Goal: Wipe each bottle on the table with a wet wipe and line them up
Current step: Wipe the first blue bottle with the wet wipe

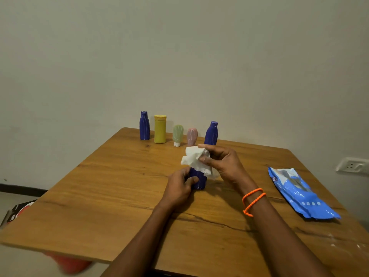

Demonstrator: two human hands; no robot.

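Observation:
A dark blue bottle stands upright mid-table. My left hand grips its lower body. My right hand holds a crumpled white wet wipe over the bottle's top, which the wipe hides. Along the far edge stands a row: a blue bottle, a yellow bottle, a pale green tube on its white cap, a pink tube and another blue bottle.
A blue pack of wet wipes lies on the wooden table to the right. White specks mark the table's near right corner. A wall socket is at the right. A red object shows below the table's left edge.

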